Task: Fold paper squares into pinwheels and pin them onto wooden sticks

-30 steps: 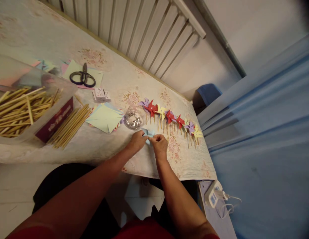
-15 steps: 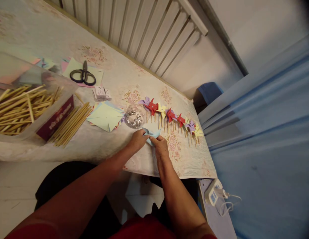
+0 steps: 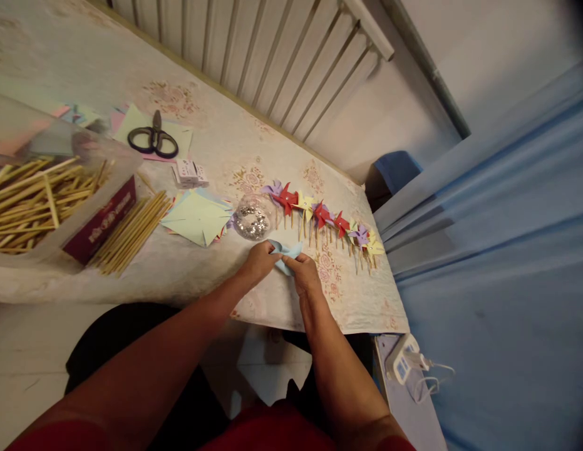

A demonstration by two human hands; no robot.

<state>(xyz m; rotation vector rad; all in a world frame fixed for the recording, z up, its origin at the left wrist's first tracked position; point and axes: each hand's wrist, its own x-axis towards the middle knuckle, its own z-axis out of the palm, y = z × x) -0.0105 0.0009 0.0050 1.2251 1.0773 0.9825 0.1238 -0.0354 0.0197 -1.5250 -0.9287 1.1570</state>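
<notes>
Blue paper (image 3: 294, 250) now sticks out farther past right hand (image 3: 306, 272); left hand (image 3: 260, 261) pinches it too (hands nearly meeting). Probably light, crease-prone; best pinched near centre.

We note both arms bare below red sleeves (image 3: 68, 435), angled inward: left forearm (image 3: 204, 316) on a long low slant, right forearm (image 3: 335, 351) steeper. Ahead of the torso we see the left hand (image 3: 260, 262) and right hand (image 3: 305, 272) just beside each other, thumbs pointing inward, tips near. Both grips read to us as pinches, fingers bent, partly hidden beneath.
</notes>
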